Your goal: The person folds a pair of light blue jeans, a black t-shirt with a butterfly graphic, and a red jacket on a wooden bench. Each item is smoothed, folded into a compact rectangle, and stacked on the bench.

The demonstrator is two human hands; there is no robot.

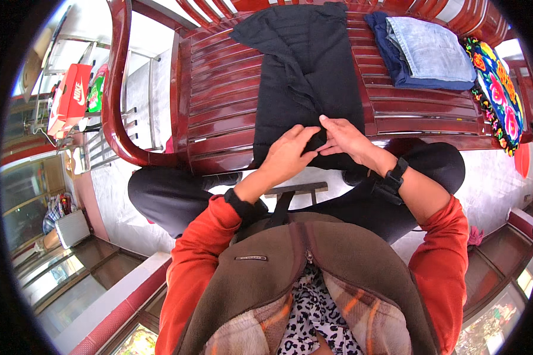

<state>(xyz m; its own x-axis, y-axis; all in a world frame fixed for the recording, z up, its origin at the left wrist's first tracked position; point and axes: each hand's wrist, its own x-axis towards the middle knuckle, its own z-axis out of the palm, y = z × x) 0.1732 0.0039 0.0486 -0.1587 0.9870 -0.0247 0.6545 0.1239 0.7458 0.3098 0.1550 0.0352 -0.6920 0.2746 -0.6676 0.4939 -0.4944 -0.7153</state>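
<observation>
A black cloth garment (311, 57) lies lengthwise over the slatted seat of a dark red wooden bench (222, 97). A loose ridge of fabric runs down its middle towards my hands. My left hand (288, 151) is over the garment's near end, index finger and thumb pointing right. Facing it, my right hand (346, 140) has its thumb raised and its fingers reaching to the left thumb. Dark fabric shows between the hands; whether either one pinches it is not clear. A black band (393, 179) with a buckle is around my right wrist.
Folded light blue denim (431, 49) rests on dark blue cloth (435, 83) at the right, beside a floral cushion (497, 93). The bench's curved armrest (115, 88) stands at left. Beyond it are a red Nike shoebox (71, 95) and a metal rack (102, 144).
</observation>
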